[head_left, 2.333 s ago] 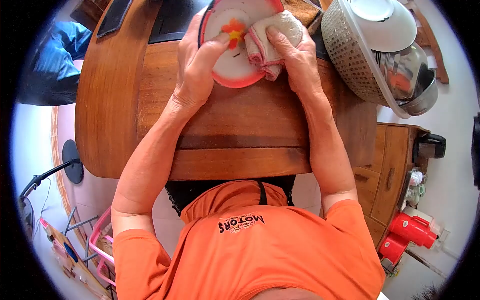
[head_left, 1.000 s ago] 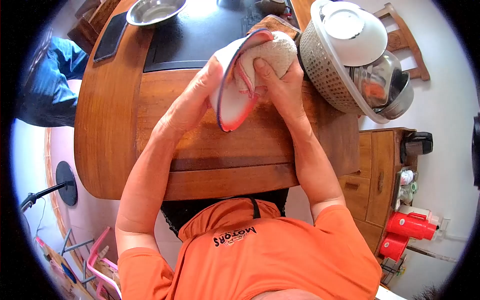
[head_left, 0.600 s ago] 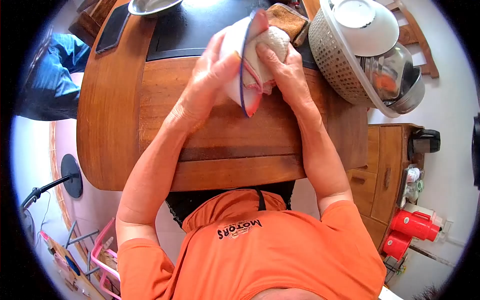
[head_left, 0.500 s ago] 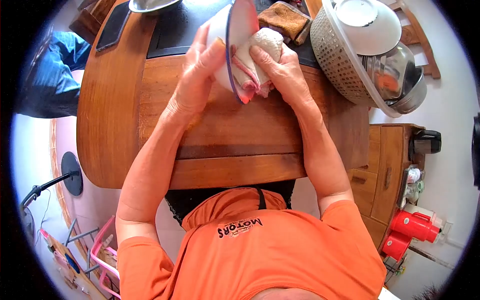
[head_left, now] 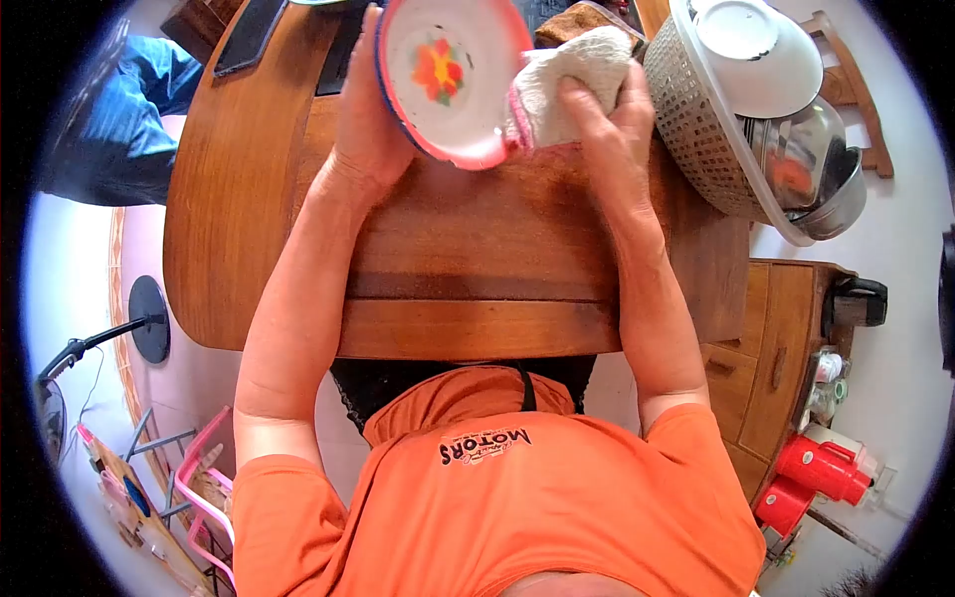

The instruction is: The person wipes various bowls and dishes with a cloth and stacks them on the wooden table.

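Note:
My left hand point(head_left: 370, 124) grips the left rim of a white enamel bowl point(head_left: 473, 85) with a red-pink edge and a flower painted in its middle. The bowl is tipped so that its inside faces me, above the wooden table point(head_left: 468, 239). In my right hand point(head_left: 617, 124) is a bunched white cloth point(head_left: 567, 85) with a pink border, the thumb on top. The cloth's left edge meets the bowl's right rim. The fingers of my left hand are mostly hidden behind the bowl.
A perforated basket point(head_left: 696, 129) of bowls and pans stands at the table's right. Behind the cloth lies a brown folded cloth point(head_left: 577, 22). A phone point(head_left: 251, 38) rests at the back left. A person in jeans point(head_left: 139, 109) is beyond the table's left edge.
The bowl has turned from edge-on to show its inside and moved left and up. My right hand and the cloth have shifted right, from inside the bowl to its rim.

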A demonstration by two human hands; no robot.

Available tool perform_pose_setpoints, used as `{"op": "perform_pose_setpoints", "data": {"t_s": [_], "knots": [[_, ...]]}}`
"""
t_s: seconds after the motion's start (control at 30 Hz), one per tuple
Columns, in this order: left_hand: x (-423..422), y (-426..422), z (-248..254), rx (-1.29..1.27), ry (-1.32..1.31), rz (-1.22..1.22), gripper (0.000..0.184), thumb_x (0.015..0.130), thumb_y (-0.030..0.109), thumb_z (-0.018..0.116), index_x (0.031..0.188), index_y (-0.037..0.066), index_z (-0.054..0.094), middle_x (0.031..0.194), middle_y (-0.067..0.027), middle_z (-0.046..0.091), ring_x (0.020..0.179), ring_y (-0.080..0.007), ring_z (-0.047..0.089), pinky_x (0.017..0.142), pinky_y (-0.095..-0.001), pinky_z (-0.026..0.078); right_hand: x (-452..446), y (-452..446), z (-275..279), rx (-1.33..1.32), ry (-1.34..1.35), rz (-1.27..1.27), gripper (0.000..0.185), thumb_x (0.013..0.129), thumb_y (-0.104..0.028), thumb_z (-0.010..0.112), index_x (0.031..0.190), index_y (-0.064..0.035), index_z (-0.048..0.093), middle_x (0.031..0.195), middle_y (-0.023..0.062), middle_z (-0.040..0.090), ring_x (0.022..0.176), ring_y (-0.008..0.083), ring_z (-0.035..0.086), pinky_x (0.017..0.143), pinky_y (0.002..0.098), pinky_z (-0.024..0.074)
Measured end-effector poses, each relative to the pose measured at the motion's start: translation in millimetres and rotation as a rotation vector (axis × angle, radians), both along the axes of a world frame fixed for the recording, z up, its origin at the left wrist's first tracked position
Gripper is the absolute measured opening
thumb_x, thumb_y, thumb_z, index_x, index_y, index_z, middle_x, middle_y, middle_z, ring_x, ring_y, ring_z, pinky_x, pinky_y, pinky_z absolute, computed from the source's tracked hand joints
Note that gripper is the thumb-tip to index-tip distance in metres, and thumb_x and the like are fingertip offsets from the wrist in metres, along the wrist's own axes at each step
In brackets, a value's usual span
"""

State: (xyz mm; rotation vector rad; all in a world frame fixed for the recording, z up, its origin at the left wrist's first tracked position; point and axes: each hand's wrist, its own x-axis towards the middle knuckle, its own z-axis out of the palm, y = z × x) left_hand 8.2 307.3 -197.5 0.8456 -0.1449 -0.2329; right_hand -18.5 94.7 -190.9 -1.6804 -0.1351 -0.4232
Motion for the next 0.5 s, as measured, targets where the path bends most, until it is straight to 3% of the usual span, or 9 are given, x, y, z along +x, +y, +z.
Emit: {"op": "perform_pose_setpoints", "data": {"t_s": [0.17,0.27,0.3,0.33,0.37,0.5], "knots": [[-21.7,-23.5,14.0,0.029,0.084,-0.188,0.071,0.105,0.061,0.033,0.148,0.006,0.045,0.147,-0.0126,0.053,0.133,-0.0276,0.052,0.114,-0.0449,0.042,0.6,-1.4,-1.4,-0.067,-0.093,-0.144,0.055,0.084,-0.006,0.069,0.132,0.0028,0.045,0.117,0.0160,0.062,0.106,0.0204,0.062,0.094,0.0347,0.0514],[-25.3,-30.1,3.4,0.088,-0.011,-0.280,0.070,0.105,0.060,0.035,0.148,0.006,0.045,0.146,-0.0115,0.054,0.131,-0.0244,0.054,0.113,-0.0424,0.043,-2.7,4.3,-3.0,-0.213,-0.130,-0.172,0.055,0.084,-0.007,0.070,0.132,0.0029,0.044,0.118,0.0171,0.060,0.108,0.0230,0.061,0.095,0.0367,0.0499],[-27.5,-31.8,3.2,0.123,-0.024,-0.331,0.070,0.105,0.060,0.036,0.148,0.006,0.046,0.146,-0.0108,0.054,0.129,-0.0232,0.054,0.113,-0.0416,0.043,-5.6,7.7,-1.8,-0.283,-0.160,-0.170,0.053,0.086,-0.007,0.070,0.132,0.0029,0.045,0.117,0.0147,0.061,0.106,0.0200,0.060,0.093,0.0339,0.0506],[-28.6,-34.1,3.4,0.102,0.067,-0.319,0.065,0.105,0.061,0.038,0.142,0.011,0.054,0.132,-0.0029,0.062,0.118,-0.0157,0.058,0.105,-0.0341,0.046,-8.4,11.2,-0.7,-0.351,-0.189,-0.166,0.051,0.087,-0.006,0.071,0.131,0.0030,0.045,0.116,0.0122,0.061,0.104,0.0169,0.060,0.091,0.0310,0.0512],[-30.0,-36.1,5.0,0.102,0.069,-0.319,0.065,0.105,0.061,0.038,0.142,0.011,0.054,0.132,-0.0029,0.062,0.118,-0.0157,0.058,0.105,-0.0341,0.046,-10.3,13.9,-0.8,-0.419,-0.219,-0.163,0.049,0.089,-0.006,0.071,0.130,0.0030,0.046,0.115,0.0097,0.061,0.102,0.0139,0.059,0.088,0.0282,0.0519],[-29.5,-36.3,3.5,0.083,0.026,-0.335,0.065,0.104,0.063,0.038,0.139,0.011,0.055,0.131,-0.0029,0.062,0.118,-0.0153,0.057,0.103,-0.0338,0.047,-16.3,19.4,-3.3,-0.583,-0.419,-0.051,0.053,0.080,0.004,0.069,0.128,-0.0005,0.046,0.112,0.0140,0.059,0.101,0.0235,0.059,0.090,0.0334,0.0504]]}}
